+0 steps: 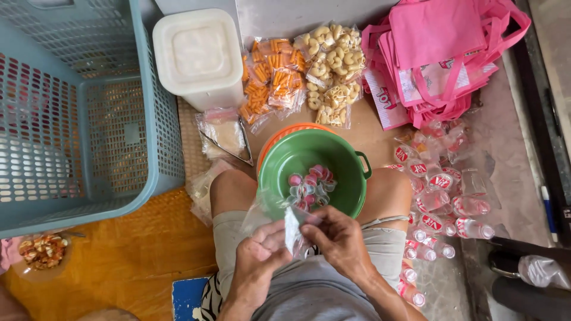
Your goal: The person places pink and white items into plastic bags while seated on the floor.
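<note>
I see a clear bag [291, 229] between my two hands, over my lap. My left hand [259, 258] pinches its left side and my right hand [339, 238] pinches its top edge. Just beyond them stands a green bowl [351, 178] with small pink sweets [309, 181] inside.

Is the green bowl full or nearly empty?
Nearly empty. The green bowl holds only a small heap of pink sweets; most of its bottom shows.
</note>
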